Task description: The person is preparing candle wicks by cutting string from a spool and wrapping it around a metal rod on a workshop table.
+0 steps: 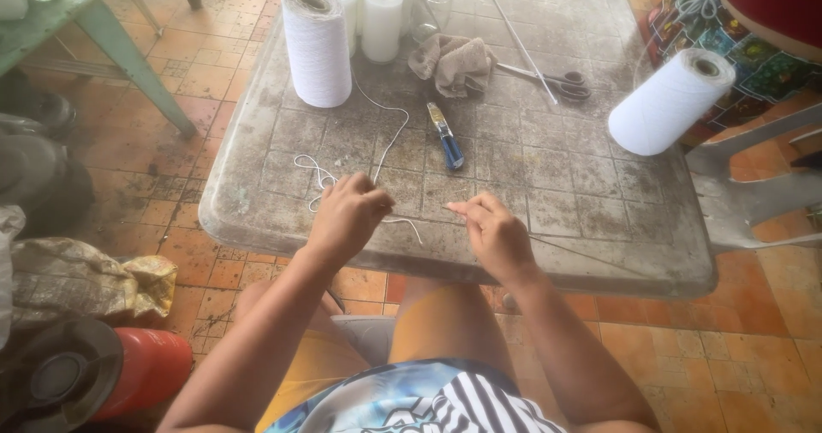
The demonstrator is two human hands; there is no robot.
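My left hand (pixel 347 215) is closed on a white string (pixel 390 137) at the near edge of a worn grey table (pixel 599 185). The string runs up to a white thread cone (pixel 317 46) standing at the table's back left, and loose loops of it lie left of my hand. My right hand (pixel 495 232) pinches a thin metal rod (pixel 582 253) that stretches to the right along the table's front edge. The two hands are a short gap apart.
On the table lie a blue-handled tool (pixel 447 137), a brown rag (pixel 454 63), scissors (pixel 548 80), a thin stick (pixel 521 43), and glass jars of white wax (pixel 381 17). A second white cone (pixel 670 101) lies at the right. A green table leg (pixel 128 65) stands at left.
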